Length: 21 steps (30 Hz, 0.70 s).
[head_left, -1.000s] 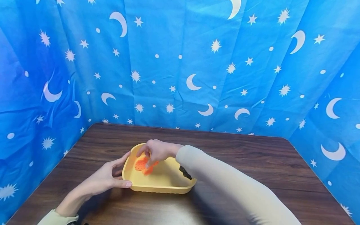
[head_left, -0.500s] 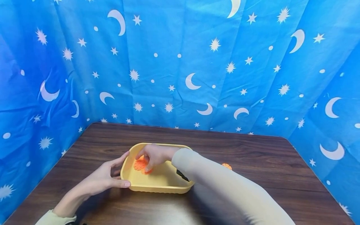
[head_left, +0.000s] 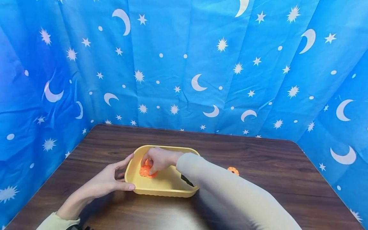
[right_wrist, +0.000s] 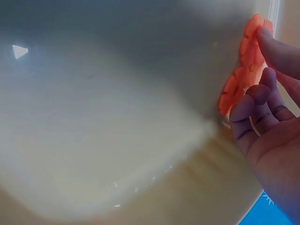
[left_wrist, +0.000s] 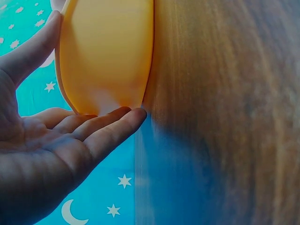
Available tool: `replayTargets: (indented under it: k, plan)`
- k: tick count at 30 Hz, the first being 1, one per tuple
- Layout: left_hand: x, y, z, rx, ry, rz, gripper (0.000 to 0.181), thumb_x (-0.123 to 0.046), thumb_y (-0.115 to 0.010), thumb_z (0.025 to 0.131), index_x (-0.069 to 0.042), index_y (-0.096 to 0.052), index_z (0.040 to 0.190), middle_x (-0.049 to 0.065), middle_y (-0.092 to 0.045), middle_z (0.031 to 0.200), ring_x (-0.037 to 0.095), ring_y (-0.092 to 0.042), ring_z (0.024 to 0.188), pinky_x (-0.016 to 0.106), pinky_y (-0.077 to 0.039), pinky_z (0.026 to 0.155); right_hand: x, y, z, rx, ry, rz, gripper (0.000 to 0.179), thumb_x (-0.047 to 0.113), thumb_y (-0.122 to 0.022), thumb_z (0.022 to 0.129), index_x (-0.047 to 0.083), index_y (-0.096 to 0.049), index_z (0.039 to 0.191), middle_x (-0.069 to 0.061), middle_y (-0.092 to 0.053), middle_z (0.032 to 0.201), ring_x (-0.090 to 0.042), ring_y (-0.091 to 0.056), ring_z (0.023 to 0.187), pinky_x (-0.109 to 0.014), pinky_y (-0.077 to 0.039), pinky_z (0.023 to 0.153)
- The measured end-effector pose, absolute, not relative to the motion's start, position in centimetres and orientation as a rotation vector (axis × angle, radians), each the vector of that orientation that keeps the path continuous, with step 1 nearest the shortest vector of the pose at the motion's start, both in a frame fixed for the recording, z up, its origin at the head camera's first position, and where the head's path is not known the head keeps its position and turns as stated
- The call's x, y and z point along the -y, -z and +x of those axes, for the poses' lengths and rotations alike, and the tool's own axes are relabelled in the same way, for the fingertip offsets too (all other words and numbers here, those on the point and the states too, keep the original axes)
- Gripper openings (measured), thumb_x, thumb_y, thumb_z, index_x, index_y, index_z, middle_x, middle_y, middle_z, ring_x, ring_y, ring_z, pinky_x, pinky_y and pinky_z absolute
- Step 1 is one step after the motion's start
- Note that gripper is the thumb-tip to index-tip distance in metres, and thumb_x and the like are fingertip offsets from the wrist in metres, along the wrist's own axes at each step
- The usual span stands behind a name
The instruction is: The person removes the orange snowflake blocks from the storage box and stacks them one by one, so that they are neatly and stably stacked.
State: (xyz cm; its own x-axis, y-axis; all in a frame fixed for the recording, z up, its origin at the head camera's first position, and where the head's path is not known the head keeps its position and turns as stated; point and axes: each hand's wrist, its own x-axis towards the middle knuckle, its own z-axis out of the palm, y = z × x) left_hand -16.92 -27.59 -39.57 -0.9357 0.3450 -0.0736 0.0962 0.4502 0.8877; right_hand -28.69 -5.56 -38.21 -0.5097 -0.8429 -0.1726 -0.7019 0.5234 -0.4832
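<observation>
A pale yellow tray (head_left: 166, 193) with raised walls stands on the wooden table. My left hand (head_left: 107, 180) braces its left end, thumb on the front wall and fingers spread along the side. In the left wrist view those fingers lie nearly straight against the tray wall (left_wrist: 110, 51). Inside the tray, my right hand (head_left: 161, 158) pinches orange flower-shaped discs (head_left: 144, 171) with notched edges. In the right wrist view, my thumb presses one orange disc (right_wrist: 253, 44) beside another, and the other fingers curl close by; the discs are partly hidden by them.
Another orange flower-shaped disc (head_left: 233, 171) lies on the table (head_left: 273, 179), right of the tray and just beyond my right sleeve (head_left: 224, 188). A blue curtain (head_left: 184, 70) with moons and stars hangs behind the table and along both sides.
My right hand has dropped lower over the orange discs and its fingers have drawn together. The disc on the table, hidden by my sleeve at first, now shows. My left hand stays at the tray.
</observation>
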Motion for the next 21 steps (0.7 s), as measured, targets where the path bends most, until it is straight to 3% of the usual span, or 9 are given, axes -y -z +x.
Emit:
replayTargets:
  k: [7, 15, 21]
  plan:
    - [27.61, 39.43, -16.91, -2.469, -1.467, 0.376, 0.11, -0.028, -0.09, 0.085, -0.009, -0.022, 0.169, 0.029, -0.025, 0.168, 0.054, -0.04, 0.144, 0.06, -0.045, 0.11, 5.56, 38.37, -28.83, -2.378, 0.527, -1.288, 0.032, 0.008, -0.09, 0.085, 0.007, -0.078, 0.115, 0.003, -0.056, 0.068, -0.007, -0.049, 0.06, -0.018, -0.041, 0.056]
    - [27.59, 39.53, -16.94, -2.465, -1.474, 0.389, 0.11, -0.028, -0.09, 0.085, -0.007, -0.021, 0.168, 0.029, -0.026, 0.168, 0.053, -0.04, 0.145, 0.059, -0.045, 0.11, 5.59, 38.24, -28.65, -2.37, 0.566, -1.293, 0.036, 0.005, -0.094, 0.078, 0.009, -0.068, 0.103, 0.002, -0.062, 0.086, -0.009, -0.054, 0.077, -0.016, -0.047, 0.067]
    - [27.63, 39.59, -16.94, -2.469, -1.468, 0.384, 0.111, -0.03, -0.089, 0.085, -0.007, -0.021, 0.168, 0.029, -0.027, 0.168, 0.053, -0.039, 0.145, 0.059, -0.045, 0.11, 5.47, 38.07, -28.61, -2.35, 0.554, -1.277, 0.043, 0.006, -0.093, 0.079, 0.01, -0.067, 0.112, 0.0, -0.064, 0.093, -0.01, -0.057, 0.081, -0.017, -0.051, 0.069]
